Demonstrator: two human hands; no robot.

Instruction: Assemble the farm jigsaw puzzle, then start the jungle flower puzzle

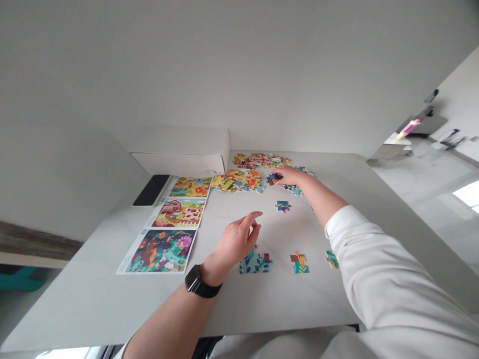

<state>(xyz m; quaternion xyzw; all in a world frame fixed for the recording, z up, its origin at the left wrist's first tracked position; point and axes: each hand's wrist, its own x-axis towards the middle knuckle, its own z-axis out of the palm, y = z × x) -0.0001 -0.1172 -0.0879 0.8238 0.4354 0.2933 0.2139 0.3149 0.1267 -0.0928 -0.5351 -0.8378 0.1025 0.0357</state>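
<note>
Nearest you on the table (224, 309), the leaf-patterned teal jigsaw section (256, 263) lies partly hidden by your left hand (237, 238); to its right sit a brown-and-teal piece (300, 263) and another piece (332, 259) partly covered by your sleeve. Your left thumb and forefinger are apart, with nothing visible between them. To your left lies the sheet of three printed pictures (178, 228). Farther out, a lone blue piece (283, 206) lies short of your right hand (287, 175), whose fingertips are at a dark-blue piece (274, 178); you can't tell here whether they clamp it. The step in hand looks like picking out jigsaw pieces; the next move seems to call for a light pinch, freeing one from its neighbours. Beyond are the yellow heap (241, 179) and red heap (258, 160). The white box (179, 162) looks closed, its contents hidden.
</note>
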